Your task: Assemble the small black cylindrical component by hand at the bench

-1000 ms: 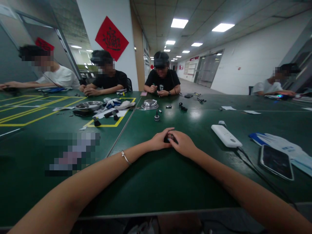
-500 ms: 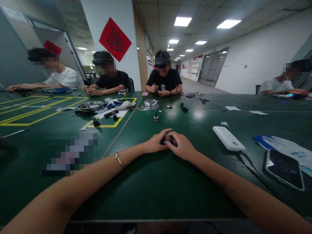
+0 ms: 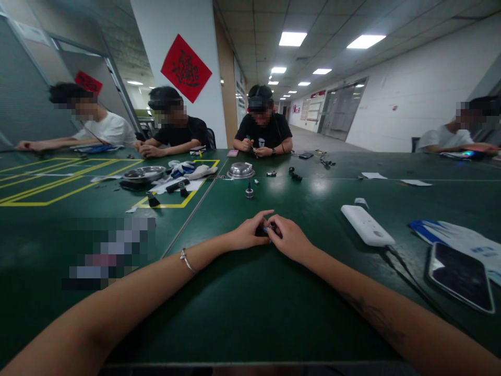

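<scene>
In front of me over the green table, my two hands meet around a small dark metal part (image 3: 273, 226), mostly hidden by fingers. My right hand (image 3: 291, 238) is closed, its thumb and fingers pinching the part. Curved in from the other side, my left hand (image 3: 247, 233) has its thumb and fingers around the part's left side, with the index finger stretched out over the top. What exactly the part is cannot be made out. Beyond the hands, a small metal piece with a dark upright stem (image 3: 249, 191) stands on the table.
A metal bowl (image 3: 240, 171) lies upside down further back, near a metal dish (image 3: 144, 174) and gloves (image 3: 201, 172). To my right are a white power strip (image 3: 366, 225), a phone (image 3: 461, 277) and a blue-white packet (image 3: 460, 237). Several co-workers sit around the table.
The view has shifted slightly. My hands stay together; the small part shows less between the fingers of my right hand than before.
</scene>
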Tool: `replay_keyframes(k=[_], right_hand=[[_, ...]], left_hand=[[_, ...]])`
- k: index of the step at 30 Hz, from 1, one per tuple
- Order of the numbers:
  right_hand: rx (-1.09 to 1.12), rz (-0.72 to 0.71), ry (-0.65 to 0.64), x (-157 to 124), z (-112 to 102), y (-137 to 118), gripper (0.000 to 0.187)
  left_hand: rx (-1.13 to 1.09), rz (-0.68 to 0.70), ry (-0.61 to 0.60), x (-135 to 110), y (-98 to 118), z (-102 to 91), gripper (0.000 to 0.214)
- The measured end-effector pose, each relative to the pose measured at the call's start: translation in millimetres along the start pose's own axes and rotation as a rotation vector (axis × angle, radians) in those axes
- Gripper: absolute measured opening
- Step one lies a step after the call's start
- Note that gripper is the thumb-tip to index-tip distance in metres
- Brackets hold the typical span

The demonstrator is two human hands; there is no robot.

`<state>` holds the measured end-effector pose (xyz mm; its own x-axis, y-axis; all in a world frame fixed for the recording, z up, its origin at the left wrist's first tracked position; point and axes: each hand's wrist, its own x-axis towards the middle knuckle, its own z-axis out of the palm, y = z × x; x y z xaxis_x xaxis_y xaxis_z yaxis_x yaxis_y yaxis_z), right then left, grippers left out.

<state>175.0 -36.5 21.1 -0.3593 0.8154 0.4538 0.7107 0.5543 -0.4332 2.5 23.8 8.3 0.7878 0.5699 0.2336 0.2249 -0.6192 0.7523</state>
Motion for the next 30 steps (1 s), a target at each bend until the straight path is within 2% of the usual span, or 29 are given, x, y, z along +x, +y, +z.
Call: replay_keyframes(k=[8,13,20,25,30], right_hand=[[-0.08,-0.018,-0.031,0.6,-1.3,-0.8,0.006],[-0.205,-0.035,-0.065,1.3,-4.6,-5.1,0.009],[-0.271,-0.061,-0.056,1.5,-3.4,-6.9,0.012],[-0.248,-0.077,-0.039,1.0,-1.7,-3.1,0.012],[-0.069,-0.029,0.026,2.7,3.8,-3.3,0.011]], left_hand=[[0.003,-0.014,-0.015,0.9,-3.2,-1.5,0.079],[-0.018,0.015,0.002,0.7,-3.0,-0.3,0.079],[0.019,0.032,0.011,-0.2,-3.8,0.1,0.079],[0.03,0.042,0.019,-0.6,-4.0,0.5,0.078],[0.029,0.028,0.039,-2.2,-1.2,0.0,0.079]])
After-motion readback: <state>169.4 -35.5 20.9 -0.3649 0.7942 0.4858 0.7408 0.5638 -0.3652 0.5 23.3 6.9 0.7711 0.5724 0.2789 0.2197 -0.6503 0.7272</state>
